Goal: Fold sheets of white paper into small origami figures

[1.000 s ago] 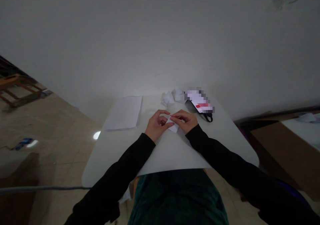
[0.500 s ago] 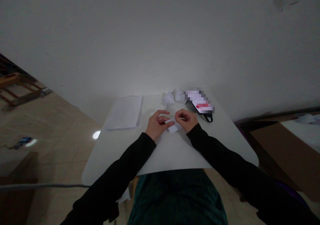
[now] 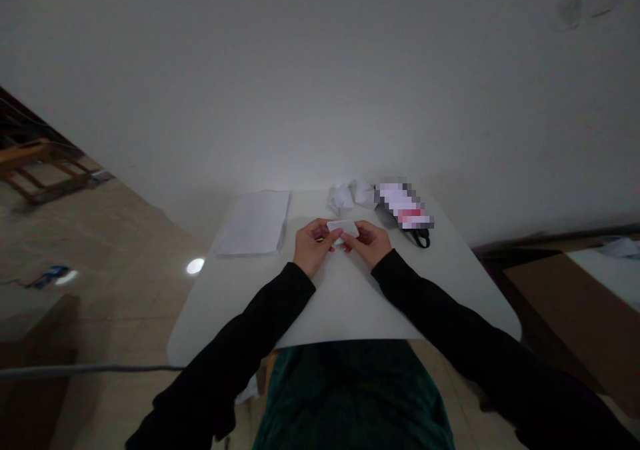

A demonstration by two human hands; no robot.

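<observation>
A small folded piece of white paper (image 3: 343, 226) is held between my two hands over the middle of the white table (image 3: 340, 310). My left hand (image 3: 314, 245) grips its left side, thumb on the near face and fingers behind. On the other side my right hand (image 3: 371, 242) pinches the paper in the same way, the two thumbs almost meeting. Just beyond the hands lie folded white paper pieces (image 3: 341, 198), with another white paper piece (image 3: 364, 193) to their right.
A stack of white sheets (image 3: 255, 223) lies at the table's left. Toward the back right is a phone-like object (image 3: 404, 205), its face pixelated, with a black strap (image 3: 423, 238). A wall (image 3: 320, 90) rises behind the table. Brown cardboard (image 3: 570, 317) stands off to the right.
The paper has been lifted and turned, its flat face now toward me. My right hand has shifted from picking at its upper edge to gripping its right side. The view has tilted slightly.
</observation>
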